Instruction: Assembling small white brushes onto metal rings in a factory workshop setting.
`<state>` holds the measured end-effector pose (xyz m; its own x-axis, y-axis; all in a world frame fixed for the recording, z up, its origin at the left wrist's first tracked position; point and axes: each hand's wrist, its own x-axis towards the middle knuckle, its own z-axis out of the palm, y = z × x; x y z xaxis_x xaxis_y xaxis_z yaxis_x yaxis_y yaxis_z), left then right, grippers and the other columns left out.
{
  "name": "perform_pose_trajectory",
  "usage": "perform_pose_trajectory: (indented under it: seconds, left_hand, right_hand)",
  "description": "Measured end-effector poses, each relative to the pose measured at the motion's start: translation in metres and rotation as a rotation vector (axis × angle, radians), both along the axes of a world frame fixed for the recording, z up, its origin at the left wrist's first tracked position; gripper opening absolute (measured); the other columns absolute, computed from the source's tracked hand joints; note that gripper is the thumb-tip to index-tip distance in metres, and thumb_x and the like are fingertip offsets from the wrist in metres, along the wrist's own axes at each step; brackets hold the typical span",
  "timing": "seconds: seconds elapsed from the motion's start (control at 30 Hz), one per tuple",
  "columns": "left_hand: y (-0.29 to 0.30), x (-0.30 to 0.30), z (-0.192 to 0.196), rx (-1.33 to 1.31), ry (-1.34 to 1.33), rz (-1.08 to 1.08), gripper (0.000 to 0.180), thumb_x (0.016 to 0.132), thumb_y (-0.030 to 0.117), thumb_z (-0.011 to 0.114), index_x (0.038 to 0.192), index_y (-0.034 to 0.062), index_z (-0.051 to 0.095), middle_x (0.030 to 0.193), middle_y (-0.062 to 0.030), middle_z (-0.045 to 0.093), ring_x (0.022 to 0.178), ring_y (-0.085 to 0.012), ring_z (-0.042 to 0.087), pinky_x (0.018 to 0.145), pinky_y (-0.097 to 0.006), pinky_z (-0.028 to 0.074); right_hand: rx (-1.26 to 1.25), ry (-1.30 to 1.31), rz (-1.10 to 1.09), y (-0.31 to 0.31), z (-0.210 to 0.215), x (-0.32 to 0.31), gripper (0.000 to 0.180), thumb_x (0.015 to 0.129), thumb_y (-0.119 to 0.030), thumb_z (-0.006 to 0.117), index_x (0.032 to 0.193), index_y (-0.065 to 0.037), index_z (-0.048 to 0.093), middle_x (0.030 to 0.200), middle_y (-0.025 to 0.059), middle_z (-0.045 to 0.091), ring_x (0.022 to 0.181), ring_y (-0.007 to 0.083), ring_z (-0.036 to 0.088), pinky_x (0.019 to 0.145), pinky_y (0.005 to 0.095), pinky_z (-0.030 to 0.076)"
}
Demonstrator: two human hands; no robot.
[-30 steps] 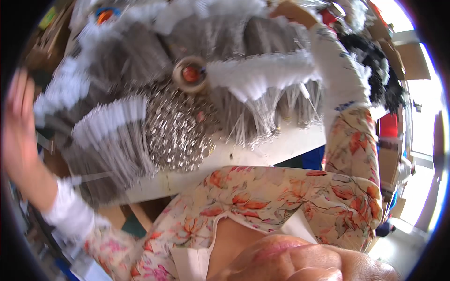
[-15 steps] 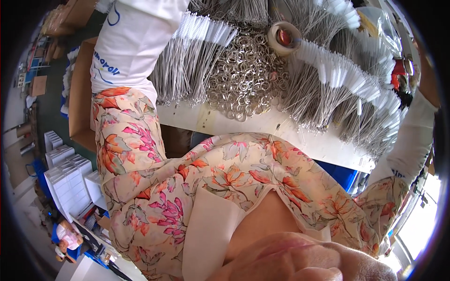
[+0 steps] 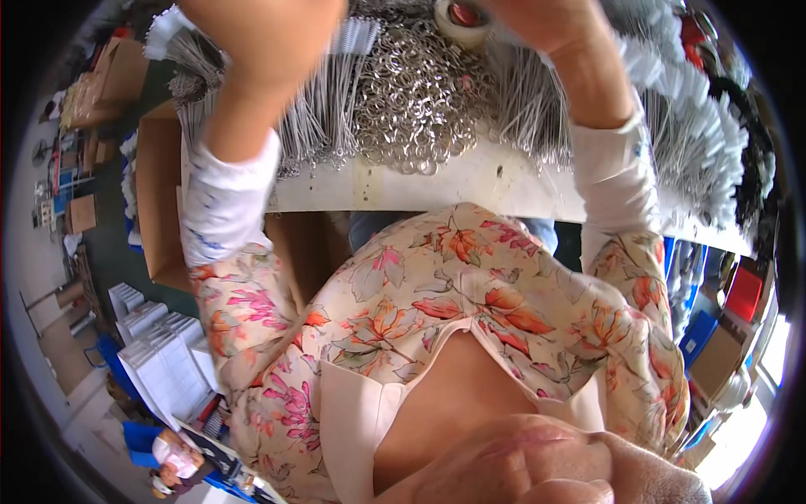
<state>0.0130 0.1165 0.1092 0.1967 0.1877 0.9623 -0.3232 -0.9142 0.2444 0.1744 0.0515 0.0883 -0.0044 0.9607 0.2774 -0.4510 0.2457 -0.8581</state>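
Metal rings [image 3: 416,101] lie in a big shiny heap on the white table [image 3: 470,181], in the middle, near the far edge. Bundles of thin silver wires with white ends [image 3: 323,109] lie on both sides of the heap (there are lots of them). The left hand [image 3: 260,34] is raised over the wires, and the right hand [image 3: 546,21] is up by a roll of tape [image 3: 460,18]. Both hands are cut off at the top, so I cannot tell if the fingers are spread or pinching.
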Motion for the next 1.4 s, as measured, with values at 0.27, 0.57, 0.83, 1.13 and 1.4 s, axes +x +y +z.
perform_pose_trajectory:
  seconds: [0.27,0.57,0.83,1.13,1.4]
  left_hand:
    - [-0.058,-0.015,-0.088,-0.146,0.361,0.307,0.035,0.078,0.003,0.068,0.111,0.0006,0.058,0.108,-0.0123,0.053,0.095,-0.0208,0.056,0.08,-0.03,0.047]
    - [-0.118,-0.011,-0.137,-0.947,0.553,-0.497,0.103,0.075,0.054,0.067,0.142,0.0027,0.009,0.141,-0.0184,0.028,0.126,-0.0281,0.038,0.104,-0.038,0.03]
    - [-0.116,-0.034,-0.123,-0.375,0.616,-0.242,0.017,0.077,0.018,0.069,0.085,0.0058,0.061,0.083,-0.0079,0.062,0.076,-0.0201,0.061,0.065,-0.028,0.05]
    - [-0.013,0.001,-0.18,-0.079,0.991,0.742,0.011,0.076,0.019,0.069,0.082,0.0103,0.065,0.078,-0.0045,0.064,0.072,-0.0207,0.058,0.066,-0.033,0.043]
    - [-0.013,0.001,-0.179,0.068,0.959,0.816,0.006,0.077,0.018,0.068,0.079,0.0133,0.064,0.078,-0.0013,0.059,0.078,-0.0221,0.054,0.071,-0.036,0.039]
  right_hand:
    - [-0.188,0.756,0.181,-0.031,-0.077,-0.007,0.022,0.098,-0.024,0.041,0.093,-0.008,0.055,0.071,-0.0015,0.054,0.063,0.0097,0.05,0.058,0.025,0.046]
    - [0.157,-1.045,-0.034,-0.106,-0.107,-0.026,0.01,0.087,-0.006,0.056,0.091,0.002,0.06,0.077,0.0054,0.063,0.066,0.0108,0.058,0.061,0.0271,0.047]
    - [-0.489,-0.39,0.413,-0.136,-0.095,-0.006,0.02,0.092,-0.022,0.055,0.089,-0.004,0.063,0.068,-0.0016,0.058,0.055,0.003,0.047,0.049,0.018,0.038]
    - [-0.076,-2.3,0.233,-0.164,-0.142,0.005,0.007,0.076,-0.014,0.061,0.071,-0.01,0.063,0.073,0.0035,0.064,0.07,0.0203,0.065,0.054,0.0308,0.047]
    - [-0.216,-1.26,-0.166,-0.156,-0.158,-0.005,0.01,0.077,-0.014,0.065,0.085,-0.008,0.069,0.077,0.0073,0.066,0.066,0.0198,0.065,0.058,0.0328,0.05]
